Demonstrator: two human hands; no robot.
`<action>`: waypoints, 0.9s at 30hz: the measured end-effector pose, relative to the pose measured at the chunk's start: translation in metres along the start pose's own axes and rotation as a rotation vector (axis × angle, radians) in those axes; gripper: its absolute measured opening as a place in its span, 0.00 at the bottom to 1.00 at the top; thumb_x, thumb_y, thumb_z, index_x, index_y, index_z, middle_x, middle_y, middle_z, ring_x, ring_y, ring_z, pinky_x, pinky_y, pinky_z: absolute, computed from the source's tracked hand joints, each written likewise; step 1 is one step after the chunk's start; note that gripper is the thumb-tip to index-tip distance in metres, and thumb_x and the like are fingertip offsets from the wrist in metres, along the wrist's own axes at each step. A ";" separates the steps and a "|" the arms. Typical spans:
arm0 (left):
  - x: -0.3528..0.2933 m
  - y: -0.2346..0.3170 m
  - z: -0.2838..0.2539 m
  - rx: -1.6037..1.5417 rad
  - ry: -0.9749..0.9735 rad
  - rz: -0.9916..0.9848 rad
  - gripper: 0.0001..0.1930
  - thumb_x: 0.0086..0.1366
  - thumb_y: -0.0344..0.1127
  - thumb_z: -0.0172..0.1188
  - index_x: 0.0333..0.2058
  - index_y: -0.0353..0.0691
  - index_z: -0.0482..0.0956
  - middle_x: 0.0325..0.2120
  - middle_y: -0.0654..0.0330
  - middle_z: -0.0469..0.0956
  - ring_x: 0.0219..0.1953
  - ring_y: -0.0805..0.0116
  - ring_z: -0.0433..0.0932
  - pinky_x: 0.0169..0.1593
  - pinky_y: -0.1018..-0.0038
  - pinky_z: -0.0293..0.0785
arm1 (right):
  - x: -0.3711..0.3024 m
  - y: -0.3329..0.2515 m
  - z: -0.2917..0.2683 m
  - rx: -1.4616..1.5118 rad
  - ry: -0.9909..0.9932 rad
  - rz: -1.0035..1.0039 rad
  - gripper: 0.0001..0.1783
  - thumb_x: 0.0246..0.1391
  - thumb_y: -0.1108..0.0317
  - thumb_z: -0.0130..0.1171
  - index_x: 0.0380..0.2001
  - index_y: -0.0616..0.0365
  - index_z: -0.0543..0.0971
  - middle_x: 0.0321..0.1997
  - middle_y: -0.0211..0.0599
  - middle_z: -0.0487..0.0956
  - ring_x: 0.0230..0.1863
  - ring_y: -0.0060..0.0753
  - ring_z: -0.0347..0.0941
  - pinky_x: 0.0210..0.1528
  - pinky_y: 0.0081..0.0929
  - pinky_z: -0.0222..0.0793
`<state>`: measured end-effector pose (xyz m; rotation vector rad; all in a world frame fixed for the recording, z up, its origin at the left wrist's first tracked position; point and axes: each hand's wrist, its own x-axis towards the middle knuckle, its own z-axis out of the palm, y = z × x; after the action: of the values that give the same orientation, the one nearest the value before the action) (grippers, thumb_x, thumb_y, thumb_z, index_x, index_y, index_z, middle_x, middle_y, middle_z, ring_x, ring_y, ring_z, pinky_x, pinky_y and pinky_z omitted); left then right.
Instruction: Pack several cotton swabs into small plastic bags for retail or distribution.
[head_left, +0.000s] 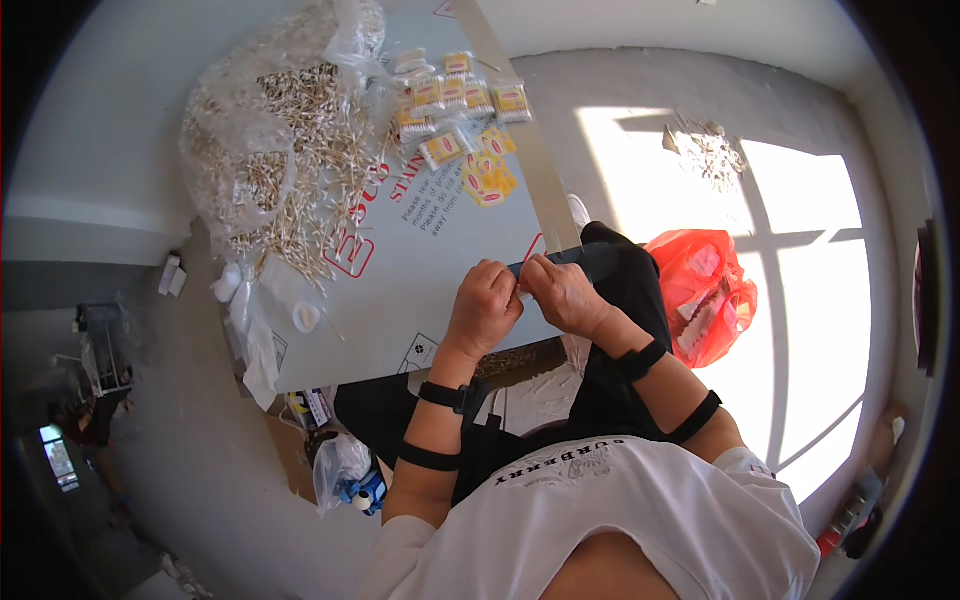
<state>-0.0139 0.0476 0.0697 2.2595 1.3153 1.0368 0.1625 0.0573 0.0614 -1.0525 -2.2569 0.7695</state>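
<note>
At the table's near right edge, my left hand [487, 300] and my right hand [565, 295] are close together with fingers curled and pinched. A small whitish bit shows between them, but the fingers hide what they hold. Just behind my right hand lies a dark blue-grey flat piece [592, 261], its kind unclear. Farther off on the table [385, 320] sit several small clear packs of cotton swabs [428, 96] with yellow labels. Loose yellow label cards [487, 180] lie beside them. To the left, a heap of loose cotton swabs [320, 130] spills from a large clear plastic bag [235, 160].
A red plastic bag [715, 310] stands on the floor to my right. Farther off is a scattered pale pile [705, 150]. A cardboard box [288, 445] and a clear bag [343, 460] are below the table at left. A small white round container [305, 317] sits near the table's left edge.
</note>
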 end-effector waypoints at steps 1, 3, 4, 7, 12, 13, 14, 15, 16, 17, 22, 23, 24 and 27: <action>0.001 -0.001 -0.002 0.031 -0.032 0.037 0.09 0.43 0.17 0.58 0.24 0.35 0.70 0.25 0.54 0.73 0.30 0.53 0.74 0.32 0.64 0.73 | 0.000 0.000 -0.001 -0.012 -0.017 0.005 0.07 0.50 0.79 0.52 0.34 0.63 0.67 0.32 0.47 0.73 0.30 0.57 0.73 0.31 0.45 0.70; -0.001 -0.005 -0.009 0.038 -0.024 0.025 0.09 0.43 0.16 0.57 0.24 0.35 0.70 0.25 0.55 0.73 0.29 0.54 0.74 0.32 0.64 0.73 | 0.001 0.001 -0.001 0.048 0.020 0.014 0.07 0.51 0.79 0.53 0.34 0.63 0.68 0.32 0.47 0.73 0.30 0.57 0.73 0.31 0.45 0.70; -0.001 -0.008 -0.013 0.043 -0.020 0.011 0.09 0.43 0.16 0.57 0.23 0.35 0.69 0.25 0.55 0.73 0.29 0.54 0.73 0.32 0.65 0.73 | 0.003 0.003 -0.001 0.110 0.056 0.027 0.07 0.51 0.79 0.53 0.34 0.62 0.68 0.32 0.48 0.73 0.30 0.58 0.73 0.31 0.45 0.71; 0.002 -0.019 -0.031 -0.005 0.063 -0.048 0.09 0.42 0.17 0.57 0.23 0.36 0.68 0.23 0.55 0.69 0.29 0.54 0.71 0.31 0.63 0.71 | 0.020 0.002 -0.004 0.217 0.092 0.083 0.06 0.55 0.79 0.53 0.34 0.62 0.67 0.33 0.47 0.74 0.29 0.51 0.76 0.30 0.39 0.72; -0.029 -0.059 -0.058 0.077 0.216 -0.335 0.07 0.51 0.21 0.61 0.24 0.35 0.70 0.24 0.55 0.73 0.29 0.53 0.73 0.31 0.63 0.71 | 0.112 0.007 -0.016 0.404 0.347 0.118 0.03 0.59 0.78 0.53 0.35 0.64 0.70 0.41 0.43 0.78 0.33 0.33 0.80 0.33 0.25 0.76; -0.035 -0.062 -0.059 0.090 0.230 -0.361 0.07 0.51 0.21 0.61 0.24 0.35 0.70 0.24 0.55 0.73 0.29 0.53 0.73 0.31 0.63 0.71 | 0.137 0.016 -0.015 0.356 0.405 0.040 0.02 0.59 0.78 0.53 0.35 0.64 0.70 0.43 0.44 0.78 0.33 0.34 0.80 0.35 0.25 0.77; -0.040 -0.063 -0.061 0.068 0.213 -0.388 0.07 0.51 0.21 0.61 0.24 0.35 0.70 0.24 0.54 0.73 0.29 0.53 0.73 0.32 0.63 0.71 | 0.165 0.020 -0.017 0.330 0.449 -0.008 0.02 0.59 0.78 0.53 0.34 0.63 0.70 0.44 0.44 0.79 0.34 0.35 0.80 0.36 0.25 0.77; -0.046 -0.066 -0.061 0.039 0.195 -0.414 0.07 0.51 0.21 0.61 0.24 0.35 0.70 0.24 0.54 0.73 0.29 0.53 0.74 0.32 0.63 0.72 | 0.192 0.027 -0.020 0.300 0.495 -0.052 0.03 0.59 0.77 0.53 0.34 0.63 0.70 0.46 0.44 0.79 0.34 0.36 0.81 0.38 0.26 0.77; -0.047 -0.068 -0.063 0.040 0.200 -0.408 0.07 0.52 0.22 0.61 0.25 0.35 0.71 0.25 0.54 0.73 0.30 0.54 0.74 0.33 0.63 0.72 | 0.219 0.042 -0.028 0.223 0.523 -0.099 0.03 0.59 0.76 0.54 0.35 0.63 0.71 0.47 0.44 0.79 0.35 0.37 0.81 0.39 0.27 0.77; -0.050 -0.075 -0.070 0.052 0.209 -0.430 0.07 0.52 0.22 0.61 0.25 0.35 0.71 0.25 0.54 0.73 0.30 0.54 0.74 0.33 0.63 0.72 | 0.240 0.056 -0.032 0.149 0.553 -0.144 0.04 0.59 0.75 0.55 0.37 0.63 0.72 0.49 0.45 0.79 0.35 0.38 0.81 0.40 0.28 0.77; -0.091 -0.129 -0.145 0.209 0.516 -0.615 0.05 0.54 0.21 0.58 0.29 0.35 0.74 0.27 0.54 0.75 0.29 0.57 0.76 0.35 0.68 0.72 | 0.258 0.059 -0.010 0.072 0.389 -0.034 0.14 0.56 0.74 0.58 0.46 0.64 0.73 0.57 0.47 0.75 0.37 0.40 0.82 0.39 0.29 0.77; -0.113 -0.152 -0.167 0.248 0.596 -0.697 0.03 0.55 0.22 0.59 0.29 0.35 0.75 0.25 0.56 0.76 0.26 0.63 0.76 0.34 0.70 0.72 | 0.247 0.051 0.000 0.097 0.338 -0.028 0.14 0.56 0.74 0.58 0.46 0.64 0.74 0.54 0.47 0.76 0.36 0.39 0.82 0.39 0.27 0.76; -0.134 -0.171 -0.190 0.133 0.688 -0.802 0.03 0.55 0.23 0.61 0.29 0.34 0.76 0.24 0.59 0.77 0.25 0.69 0.75 0.33 0.73 0.72 | 0.232 0.045 0.008 0.117 0.290 -0.022 0.13 0.56 0.75 0.57 0.45 0.64 0.75 0.52 0.47 0.78 0.35 0.38 0.82 0.38 0.26 0.76; -0.146 -0.214 -0.227 0.125 0.664 -0.999 0.04 0.54 0.24 0.63 0.29 0.35 0.77 0.23 0.61 0.77 0.24 0.72 0.73 0.33 0.75 0.72 | 0.176 0.050 0.035 0.241 0.164 0.169 0.08 0.56 0.77 0.56 0.40 0.63 0.77 0.30 0.38 0.81 0.31 0.29 0.81 0.34 0.22 0.74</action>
<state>-0.3552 0.0180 0.0355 0.9737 2.4170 1.2983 0.0665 0.2156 0.0415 -1.1532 -1.9014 0.9612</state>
